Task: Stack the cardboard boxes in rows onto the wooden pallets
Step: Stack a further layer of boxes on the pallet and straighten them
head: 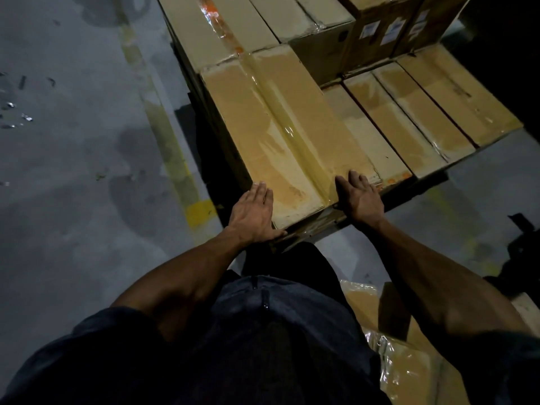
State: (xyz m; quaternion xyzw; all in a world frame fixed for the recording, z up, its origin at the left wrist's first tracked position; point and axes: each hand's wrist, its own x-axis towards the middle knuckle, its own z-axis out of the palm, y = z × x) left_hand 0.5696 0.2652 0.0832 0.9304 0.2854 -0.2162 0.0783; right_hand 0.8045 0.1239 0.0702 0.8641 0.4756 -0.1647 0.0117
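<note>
A long cardboard box (280,133), taped lengthwise along its top seam, is lying on the upper layer at the near left corner of the stack, its near end overhanging slightly toward the person. The left hand (254,213) is laid flat against the near left corner of that box, fingers straight and close together; the right hand (362,197) is pressed at the near right corner, fingers straight and slightly spread. Nothing is gripped; the placement is judged to serve for pushing or squaring the box into line with its row. To the right, a lower row of narrower boxes (409,112) is set side by side. The pallet itself is hidden beneath the load. White labels (390,32) are stuck on the far boxes; their print cannot be read. More wrapped boxes (406,369) are lying on the floor at lower right.
</note>
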